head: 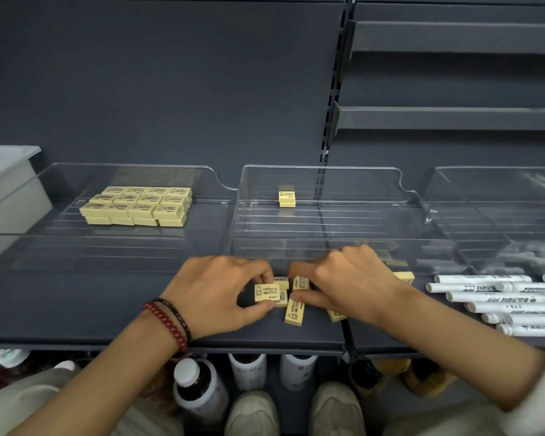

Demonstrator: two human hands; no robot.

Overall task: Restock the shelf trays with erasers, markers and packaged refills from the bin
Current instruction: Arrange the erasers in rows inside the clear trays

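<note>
"Okay, left hand (224, 287) grip?"

"Narrow. Thumb below, fingers above, pinching one labelled eraser (267, 292), print side up, just over the shelf (76, 309). Wrist low with two bracelets (173, 322) on it, forearm in from lower left."

"Right hand (350, 278)?"

"Knuckles up, fingers curled. Forefinger and thumb close on a second eraser (300, 283) standing between them. The other fingertips are hidden under the hand."

"Loose stock?"

"Loose erasers (294, 313) lie scattered on the shelf between and beneath both hands, just in front of the middle tray (321, 167). A stray eraser (405, 276) pokes out past the right wrist."

"Trays, room?"

"Left tray (123, 165) holds a packed eraser block (136, 204), two layers, toward its back; front half open. Middle tray holds one stack of two (287, 199) near the back wall, open floor ahead of it. Its front lip stands just beyond the knuckles."

"Sides?"

"Markers (497, 302) piled on the shelf at right, near the right forearm. Bin (7, 190) far left, well apart. The shelf's front edge runs under both forearms."
</note>
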